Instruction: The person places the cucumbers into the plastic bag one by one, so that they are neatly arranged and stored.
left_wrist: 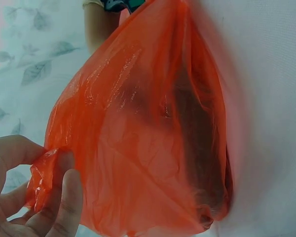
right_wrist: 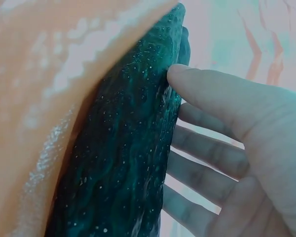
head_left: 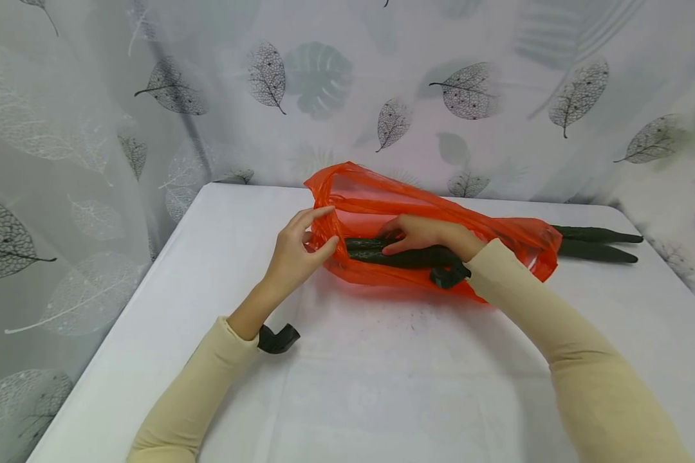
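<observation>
A red plastic bag (head_left: 361,275) lies on its side on the white table, its mouth spread. My left hand (head_left: 295,247) pinches a bunched edge of the bag (left_wrist: 42,180) between thumb and fingers at its left end. Dark green cucumbers (head_left: 363,256) lie side by side within the bag's opening. Over them my right hand (head_left: 419,235) reaches in and grips a cucumber (right_wrist: 123,133), thumb on its near side, fingers passing behind it. In the left wrist view, a dark long shape shows through the plastic.
Two cucumber ends (head_left: 599,251) stick out past the bag's right side, on the white table (head_left: 394,392). A leaf-patterned curtain (head_left: 347,83) hangs along the table's back and left. Dark wrist cameras sit by both sleeves.
</observation>
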The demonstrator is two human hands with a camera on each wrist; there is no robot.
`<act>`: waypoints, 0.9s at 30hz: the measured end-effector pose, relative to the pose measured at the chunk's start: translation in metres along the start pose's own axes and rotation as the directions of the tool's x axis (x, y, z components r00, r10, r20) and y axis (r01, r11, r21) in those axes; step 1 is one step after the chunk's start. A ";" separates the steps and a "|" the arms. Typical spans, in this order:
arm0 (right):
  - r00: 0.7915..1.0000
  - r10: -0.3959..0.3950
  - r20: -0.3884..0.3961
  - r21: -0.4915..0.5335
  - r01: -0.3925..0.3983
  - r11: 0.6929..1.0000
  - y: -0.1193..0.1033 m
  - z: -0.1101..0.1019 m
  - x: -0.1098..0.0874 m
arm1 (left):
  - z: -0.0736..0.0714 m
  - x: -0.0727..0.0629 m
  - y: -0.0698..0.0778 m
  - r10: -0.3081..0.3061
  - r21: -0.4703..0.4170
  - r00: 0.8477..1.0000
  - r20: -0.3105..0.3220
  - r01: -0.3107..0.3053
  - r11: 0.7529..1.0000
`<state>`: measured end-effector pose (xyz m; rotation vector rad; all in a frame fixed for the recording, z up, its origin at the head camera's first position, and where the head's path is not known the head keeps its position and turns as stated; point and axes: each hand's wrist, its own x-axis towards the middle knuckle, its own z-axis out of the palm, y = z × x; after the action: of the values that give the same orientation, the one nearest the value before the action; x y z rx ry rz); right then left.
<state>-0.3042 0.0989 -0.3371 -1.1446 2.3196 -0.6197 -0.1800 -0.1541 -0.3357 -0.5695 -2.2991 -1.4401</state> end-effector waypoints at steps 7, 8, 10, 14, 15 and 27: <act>0.999 -0.030 -0.026 -0.023 0.029 0.999 0.003 0.003 -0.005 | 0.002 -0.001 -0.002 -0.007 0.009 1.000 0.008 0.007 1.000; 0.999 -0.032 -0.031 -0.029 0.031 0.999 0.004 0.003 -0.006 | 0.002 -0.001 -0.001 -0.008 0.009 1.000 0.010 0.008 1.000; 0.998 -0.041 -0.044 -0.035 0.040 0.999 0.005 0.003 -0.007 | 0.001 -0.001 0.000 -0.008 0.009 1.000 0.012 0.008 1.000; 0.997 -0.048 -0.065 -0.044 0.045 0.998 0.007 0.003 -0.011 | 0.001 0.000 0.001 -0.017 0.015 1.000 0.017 0.017 1.000; 0.996 -0.053 -0.070 -0.045 0.050 0.998 0.008 0.004 -0.013 | 0.001 0.000 0.001 -0.019 0.015 1.000 0.020 0.019 1.000; 0.992 -0.057 -0.110 -0.052 0.051 0.997 0.010 0.005 -0.035 | 0.003 -0.001 0.000 -0.030 0.011 0.999 0.030 0.030 0.999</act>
<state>-0.2884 0.1318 -0.3389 -1.2280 2.4167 -0.6648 -0.1793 -0.1519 -0.3379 -0.5596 -2.3463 -1.4422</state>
